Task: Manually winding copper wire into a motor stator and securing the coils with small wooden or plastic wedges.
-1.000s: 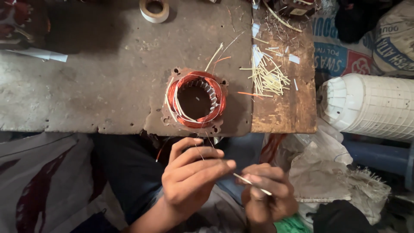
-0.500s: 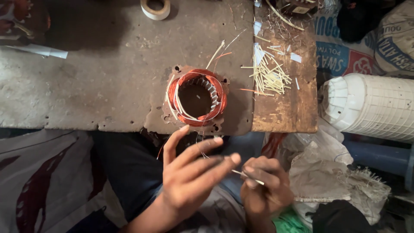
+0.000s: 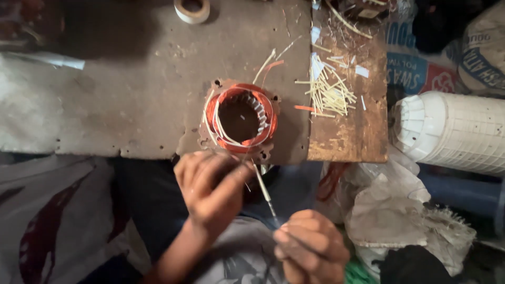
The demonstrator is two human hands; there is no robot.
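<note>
Two hands busy: right hand (image 3: 310, 250) fingers pinch the thin metal needle tool (image 3: 264, 192); left hand (image 3: 213, 186) fingers pinch fine wire by the round copper-wound stator (image 3: 240, 117), so keep it steady.

Blue-red-white printed sack (image 3: 421, 68), upper right

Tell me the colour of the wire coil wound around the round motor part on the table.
Copper-orange to red wire coil, seen in the head view.

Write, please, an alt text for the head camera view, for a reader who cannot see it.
Two bare hands work a thin rod at the edge of a worn table: the left hand near its upper end, the right hand gripping its lower end. Behind them lies a motor stator with copper windings, beside scattered pale sticks.
</note>
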